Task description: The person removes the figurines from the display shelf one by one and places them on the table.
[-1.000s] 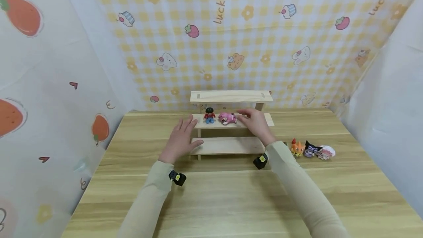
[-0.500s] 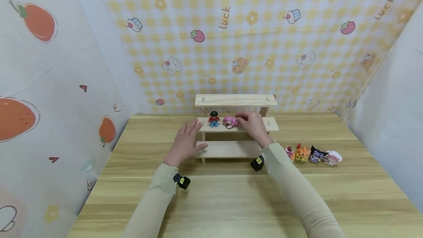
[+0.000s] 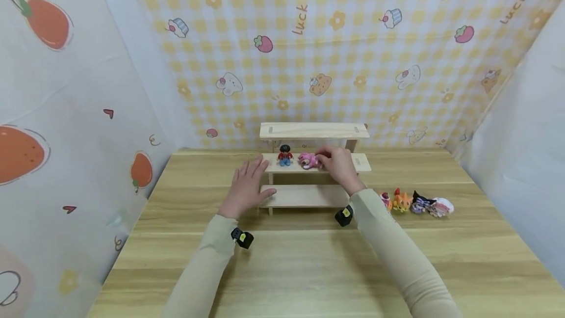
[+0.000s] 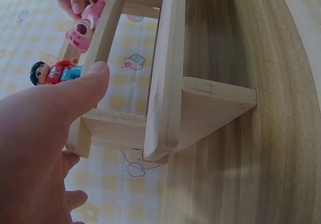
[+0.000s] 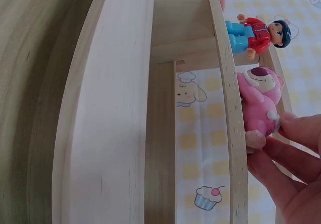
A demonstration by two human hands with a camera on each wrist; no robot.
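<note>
A pink bear figurine (image 3: 307, 160) lies on the middle board of a small wooden shelf (image 3: 314, 130). My right hand (image 3: 337, 165) pinches it from the right; in the right wrist view the thumb is at its tail and fingers at its lower end. Left of the bear is a boy figurine (image 3: 285, 155) with black hair, red jacket and blue trousers. My left hand (image 3: 245, 188) rests at the shelf's left end with spread, straight fingers. In the left wrist view its thumb (image 4: 98, 76) touches the middle board's edge near the boy's legs.
Several small figurines (image 3: 402, 202) stand in a row on the wooden table (image 3: 282, 269), right of the shelf, partly behind my right sleeve. The shelf's lower board (image 3: 304, 196) is below the figurines. A yellow checked cloth (image 3: 282, 67) hangs behind.
The head view has shifted slightly. My right fingers have come a little left and now cover more of the bear's lower body. The boy and left hand stay in place.
</note>
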